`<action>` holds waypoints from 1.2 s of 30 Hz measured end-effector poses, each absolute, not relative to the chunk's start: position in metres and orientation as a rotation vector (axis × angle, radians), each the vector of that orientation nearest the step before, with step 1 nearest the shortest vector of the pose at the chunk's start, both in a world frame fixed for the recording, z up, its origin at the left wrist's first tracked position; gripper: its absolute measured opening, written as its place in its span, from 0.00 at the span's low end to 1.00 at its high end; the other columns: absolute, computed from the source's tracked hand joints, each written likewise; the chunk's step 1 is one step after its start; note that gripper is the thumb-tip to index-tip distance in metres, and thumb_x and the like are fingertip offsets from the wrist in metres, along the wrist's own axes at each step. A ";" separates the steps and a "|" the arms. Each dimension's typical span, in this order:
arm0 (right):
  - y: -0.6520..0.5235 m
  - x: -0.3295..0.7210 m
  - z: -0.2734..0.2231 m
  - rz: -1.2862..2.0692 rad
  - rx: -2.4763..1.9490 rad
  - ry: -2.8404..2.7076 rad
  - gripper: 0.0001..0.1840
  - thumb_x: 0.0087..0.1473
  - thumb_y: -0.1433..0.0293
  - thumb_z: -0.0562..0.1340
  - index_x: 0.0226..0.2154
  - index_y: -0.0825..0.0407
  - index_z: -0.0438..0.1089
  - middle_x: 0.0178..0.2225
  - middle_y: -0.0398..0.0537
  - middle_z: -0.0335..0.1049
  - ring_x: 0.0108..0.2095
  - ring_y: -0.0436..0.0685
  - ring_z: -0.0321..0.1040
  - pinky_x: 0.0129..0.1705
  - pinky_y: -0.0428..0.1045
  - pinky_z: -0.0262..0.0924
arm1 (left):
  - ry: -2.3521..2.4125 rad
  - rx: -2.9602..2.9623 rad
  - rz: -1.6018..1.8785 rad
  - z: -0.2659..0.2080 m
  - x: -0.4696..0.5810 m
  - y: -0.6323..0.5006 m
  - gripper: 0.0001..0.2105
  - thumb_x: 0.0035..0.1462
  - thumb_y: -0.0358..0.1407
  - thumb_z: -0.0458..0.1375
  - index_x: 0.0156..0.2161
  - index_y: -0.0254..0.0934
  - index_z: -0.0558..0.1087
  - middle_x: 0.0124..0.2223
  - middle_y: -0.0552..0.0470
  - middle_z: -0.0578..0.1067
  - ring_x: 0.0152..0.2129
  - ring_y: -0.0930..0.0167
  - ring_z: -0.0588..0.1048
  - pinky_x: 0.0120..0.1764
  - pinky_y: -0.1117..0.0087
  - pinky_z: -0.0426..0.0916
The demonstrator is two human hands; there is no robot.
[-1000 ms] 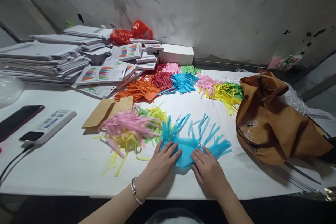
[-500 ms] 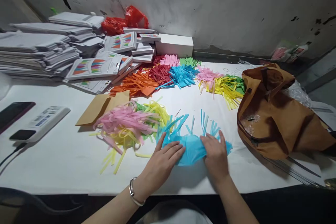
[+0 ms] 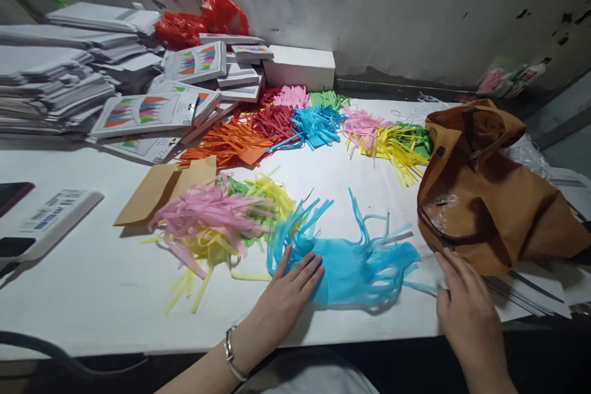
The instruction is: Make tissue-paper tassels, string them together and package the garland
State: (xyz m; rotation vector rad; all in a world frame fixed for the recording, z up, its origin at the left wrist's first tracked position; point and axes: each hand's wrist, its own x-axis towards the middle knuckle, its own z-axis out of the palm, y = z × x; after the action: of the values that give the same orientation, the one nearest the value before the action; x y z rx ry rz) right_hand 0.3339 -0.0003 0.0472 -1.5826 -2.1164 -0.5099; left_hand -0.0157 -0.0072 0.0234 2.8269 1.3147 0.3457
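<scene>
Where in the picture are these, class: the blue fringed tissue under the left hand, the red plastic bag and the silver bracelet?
Blue fringed tissue [image 3: 344,268]: head view, on its plain middle.
Red plastic bag [image 3: 221,12]: head view, on its taller part.
Silver bracelet [image 3: 228,349]: head view, on its band.

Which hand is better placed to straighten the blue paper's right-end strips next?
Probably the right hand: it is beside that end, close to a stray strip. The left hand lies on the other end of the blue paper, so could steady it.
</scene>
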 end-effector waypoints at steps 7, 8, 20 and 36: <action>-0.009 0.242 0.056 0.047 -0.874 -2.563 0.18 0.60 0.81 0.55 0.50 0.56 0.71 0.50 0.56 0.75 0.56 0.63 0.68 0.59 0.62 0.64 | 1.284 2.817 0.385 0.021 -0.021 -0.008 0.22 0.67 0.25 0.45 0.63 0.39 0.64 0.63 0.45 0.70 0.63 0.64 0.64 0.68 0.44 0.33; -0.006 0.238 0.051 0.066 -0.863 -2.529 0.17 0.60 0.82 0.55 0.47 0.56 0.72 0.47 0.54 0.77 0.53 0.61 0.70 0.59 0.62 0.65 | 1.284 2.810 0.392 0.021 -0.023 -0.009 0.21 0.67 0.25 0.46 0.62 0.40 0.65 0.63 0.46 0.70 0.63 0.64 0.64 0.68 0.44 0.32; -0.003 0.233 0.041 0.196 -0.952 -2.394 0.12 0.62 0.80 0.54 0.42 0.55 0.70 0.48 0.55 0.75 0.55 0.61 0.69 0.61 0.64 0.61 | 1.251 2.505 0.614 0.046 -0.004 -0.012 0.11 0.67 0.29 0.50 0.48 0.38 0.73 0.46 0.49 0.80 0.44 0.64 0.75 0.59 0.51 0.61; 0.028 0.203 0.028 0.174 -1.511 -2.226 0.19 0.70 0.67 0.51 0.27 0.50 0.66 0.24 0.45 0.67 0.30 0.58 0.65 0.37 0.53 0.52 | 1.755 2.259 -0.110 0.067 -0.003 0.041 0.13 0.67 0.34 0.51 0.31 0.36 0.72 0.26 0.49 0.77 0.24 0.62 0.77 0.25 0.67 0.61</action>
State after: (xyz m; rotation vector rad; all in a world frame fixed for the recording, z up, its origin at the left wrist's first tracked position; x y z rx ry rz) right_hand 0.2032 0.0283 0.0279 -1.5107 -2.2264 0.1735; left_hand -0.0034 0.0415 0.0668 2.2588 1.7553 -0.1097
